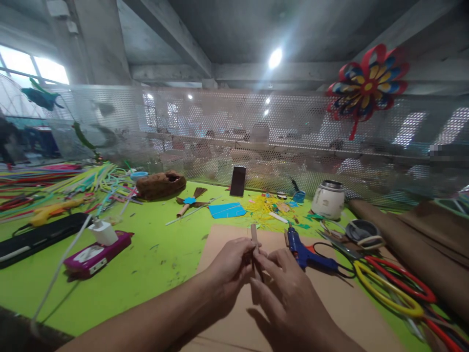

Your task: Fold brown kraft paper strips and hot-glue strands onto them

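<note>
Over a sheet of brown paper (220, 239), my left hand (232, 266) and my right hand (284, 281) meet. Between them stands a narrow brown strip (254, 233), perhaps paper or card. Both hands pinch it with their fingertips, and its middle is partly hidden by my fingers. Just right of my right hand lies a blue glue gun (304, 249) with an orange trigger. Scissors with yellow handles (388, 288) and another pair with red handles (403, 278) rest further right.
Yellow shreds (266, 208), a blue paper piece (227, 210), a propped phone (238, 181) and a white jar (329, 200) stand at the back. A purple power strip (97, 254) and a black bar (44, 239) lie left. Brown sheets (414, 249) lie right.
</note>
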`<state>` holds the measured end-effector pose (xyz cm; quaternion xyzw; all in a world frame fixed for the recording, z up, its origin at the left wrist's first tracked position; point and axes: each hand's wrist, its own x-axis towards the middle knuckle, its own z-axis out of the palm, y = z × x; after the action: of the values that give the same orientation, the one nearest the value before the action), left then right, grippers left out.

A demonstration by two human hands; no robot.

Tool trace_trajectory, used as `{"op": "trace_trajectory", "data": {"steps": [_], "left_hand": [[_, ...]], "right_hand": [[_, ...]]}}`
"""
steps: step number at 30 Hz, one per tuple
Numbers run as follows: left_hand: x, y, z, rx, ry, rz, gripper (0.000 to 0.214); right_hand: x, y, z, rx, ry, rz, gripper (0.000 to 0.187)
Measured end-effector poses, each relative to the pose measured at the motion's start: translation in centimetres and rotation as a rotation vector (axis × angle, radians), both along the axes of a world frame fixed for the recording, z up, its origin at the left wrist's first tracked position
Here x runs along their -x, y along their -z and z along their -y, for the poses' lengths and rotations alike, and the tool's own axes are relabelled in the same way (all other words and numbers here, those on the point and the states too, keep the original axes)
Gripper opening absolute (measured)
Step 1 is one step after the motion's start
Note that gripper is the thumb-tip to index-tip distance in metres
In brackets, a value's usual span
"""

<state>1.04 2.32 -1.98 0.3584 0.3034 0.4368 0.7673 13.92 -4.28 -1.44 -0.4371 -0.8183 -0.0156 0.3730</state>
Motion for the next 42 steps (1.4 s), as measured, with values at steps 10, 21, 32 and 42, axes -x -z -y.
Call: {"op": "trace_trajectory", "data": {"steps": [10, 21, 32, 42], "left_hand": [[0.1, -0.7, -0.2, 0.110, 0.026, -0.041, 0.007], [0.1, 0.3, -0.3, 0.101, 0.025, -0.145, 0.007], [0.8, -0.2, -1.1, 0.147, 0.066, -0.089, 0.019], [1.0, -1.2, -0.8, 0.172, 0.145, -0.031, 0.018]], "right_hand": [[-0.1, 0.5, -0.2, -0.083, 0.076, 0.253, 0.046], [0.0, 0.8, 0.0, -0.101, 0.020, 0.210, 0.047], [-0.1, 0.0, 0.2, -0.167, -0.139, 0.150, 0.030], [-0.7, -0.5, 0.8, -0.274, -0.241, -0.185, 0.036]]}}
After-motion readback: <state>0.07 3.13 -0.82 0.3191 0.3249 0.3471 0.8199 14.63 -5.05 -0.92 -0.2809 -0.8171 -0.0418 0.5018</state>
